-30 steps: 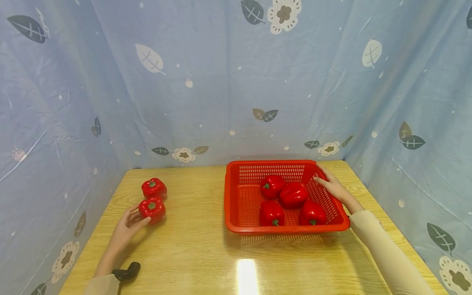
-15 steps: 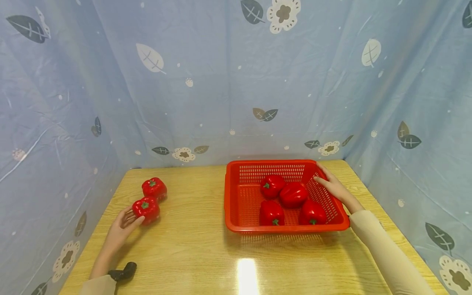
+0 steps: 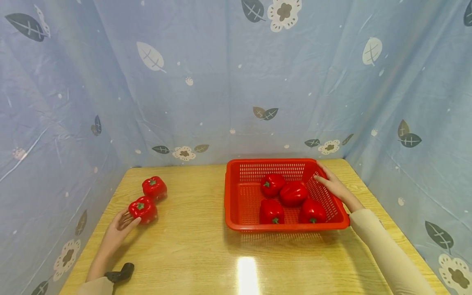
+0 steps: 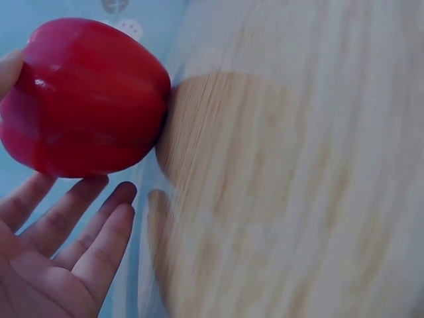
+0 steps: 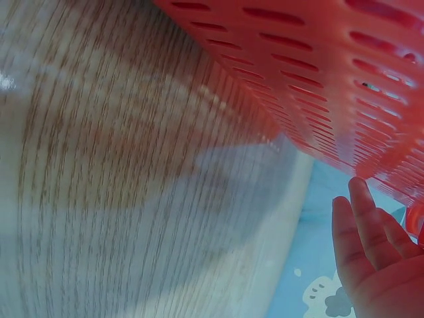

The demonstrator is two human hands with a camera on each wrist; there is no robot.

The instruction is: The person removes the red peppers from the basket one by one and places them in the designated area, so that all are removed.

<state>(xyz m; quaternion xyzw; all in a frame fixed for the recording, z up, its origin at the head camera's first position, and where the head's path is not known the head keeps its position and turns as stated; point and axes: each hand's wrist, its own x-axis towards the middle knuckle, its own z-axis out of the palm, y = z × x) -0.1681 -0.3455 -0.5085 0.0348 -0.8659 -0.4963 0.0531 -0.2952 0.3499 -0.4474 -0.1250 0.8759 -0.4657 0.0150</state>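
Note:
My left hand [image 3: 117,232] grips a red bell pepper [image 3: 143,210] between thumb and fingers at the left of the table. In the left wrist view the pepper [image 4: 86,99] rests against the wooden surface, with the fingers [image 4: 99,245] along one side. Just behind it sits a second red pepper [image 3: 154,188]. At the right, my right hand [image 3: 337,187] lies on the right rim of a red basket [image 3: 232,196], thumb inside the rim. Its extended fingers [image 5: 371,225] touch the outer wall in the right wrist view.
Several red peppers [image 3: 293,194] lie inside the basket, in its middle and right part. The wooden table [image 3: 191,241] ends against a blue patterned curtain [image 3: 199,82] behind and on both sides. A black wrist device [image 3: 121,273] is on the left wrist.
My left hand and its pepper have moved a little left, and the pepper is further out from in front of the one behind it. The right hand and basket look unchanged.

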